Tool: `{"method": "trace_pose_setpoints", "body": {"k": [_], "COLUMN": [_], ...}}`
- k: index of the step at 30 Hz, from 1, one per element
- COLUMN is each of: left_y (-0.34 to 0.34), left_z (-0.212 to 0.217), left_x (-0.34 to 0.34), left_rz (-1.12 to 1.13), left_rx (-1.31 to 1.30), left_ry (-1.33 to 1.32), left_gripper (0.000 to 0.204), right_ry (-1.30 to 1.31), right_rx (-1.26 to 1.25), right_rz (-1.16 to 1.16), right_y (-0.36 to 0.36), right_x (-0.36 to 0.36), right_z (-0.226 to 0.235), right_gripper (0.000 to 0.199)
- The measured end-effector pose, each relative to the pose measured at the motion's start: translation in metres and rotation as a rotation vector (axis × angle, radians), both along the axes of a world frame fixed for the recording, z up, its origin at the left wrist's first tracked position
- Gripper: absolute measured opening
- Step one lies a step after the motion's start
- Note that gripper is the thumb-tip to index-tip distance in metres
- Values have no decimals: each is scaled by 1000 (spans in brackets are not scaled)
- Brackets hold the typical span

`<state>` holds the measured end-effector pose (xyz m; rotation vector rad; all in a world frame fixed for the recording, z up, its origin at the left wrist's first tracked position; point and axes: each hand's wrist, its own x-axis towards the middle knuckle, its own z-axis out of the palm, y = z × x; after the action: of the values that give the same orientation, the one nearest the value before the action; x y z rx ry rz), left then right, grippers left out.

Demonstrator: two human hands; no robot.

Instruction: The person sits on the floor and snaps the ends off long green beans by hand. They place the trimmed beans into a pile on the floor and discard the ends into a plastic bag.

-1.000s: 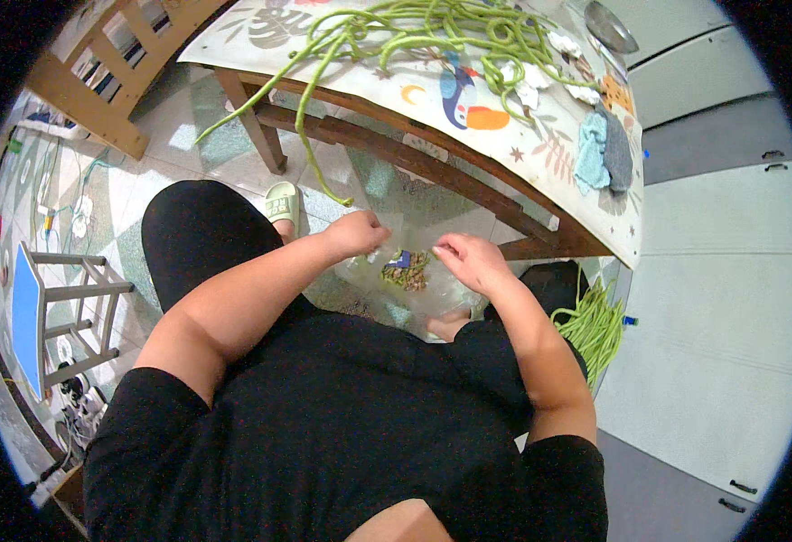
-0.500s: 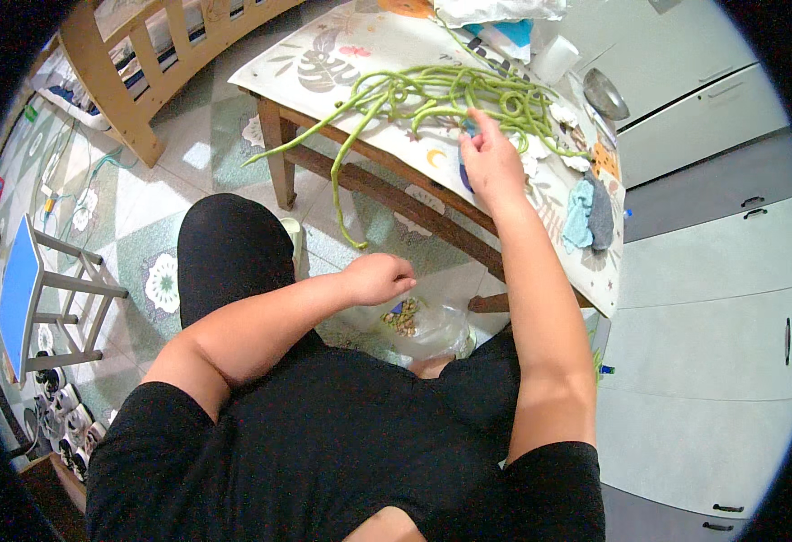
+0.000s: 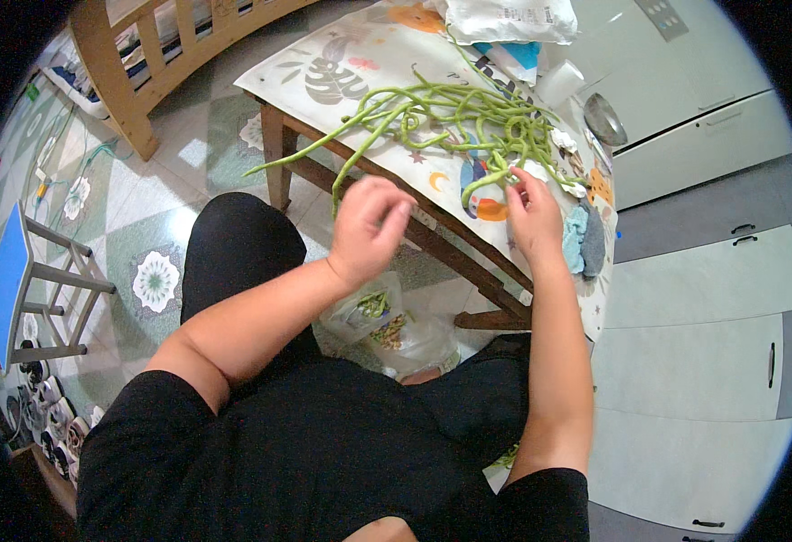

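Note:
Long green yard-long beans lie tangled across the table's printed cloth, and two hang past its near edge. At the right end of the tangle, my right hand pinches one long bean between thumb and fingers. My left hand is raised in front of the table edge, near the hanging beans and slightly blurred. Its fingers curl loosely with a gap to the thumb, and nothing shows in them. Below it on the floor, a clear plastic bag holds pale pieces, beside green bean pieces.
On the table are a white packet, a white roll, a metal bowl and teal and grey cloths. Cabinets stand right, a blue-topped stool and shoes left, a wooden bed frame behind.
My left hand has risen from above the floor bag toward the table edge. My right hand has drawn back toward me with a bean end, which now curves near the table's front.

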<state>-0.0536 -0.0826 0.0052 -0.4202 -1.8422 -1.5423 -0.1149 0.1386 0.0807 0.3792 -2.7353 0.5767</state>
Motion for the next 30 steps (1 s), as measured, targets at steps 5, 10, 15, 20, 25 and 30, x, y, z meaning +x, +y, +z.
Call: {"method": "trace_pose_setpoints", "body": {"k": [5,10,15,20,25,30], "left_y": [-4,7,15,22,24,38], "left_z": [-18,-23,-25,-20,-33,-41], "left_x": [-8,-1,-3,1,2,5], "left_rz": [-137,-420,-464,-536,-593,-624], "left_rx": [283,397,415,379,282,172], "left_ry": [-298,-535,-663,-706,-750,-760], "left_gripper": [11,15,14,15,15,16], "right_ry": [151,442,257,541,452,468], "right_rx": [-89,243,662,18,-951,-1311], "right_rz": [93,299,197,77,-83,-97], "right_y": [-43,-95,-87,-41,3,70], "right_x": [17,-12,-39,-40,-25,-11], "right_z": [11,4,6,59,114,123], "right_gripper": [16,15,14,16,20,10]}}
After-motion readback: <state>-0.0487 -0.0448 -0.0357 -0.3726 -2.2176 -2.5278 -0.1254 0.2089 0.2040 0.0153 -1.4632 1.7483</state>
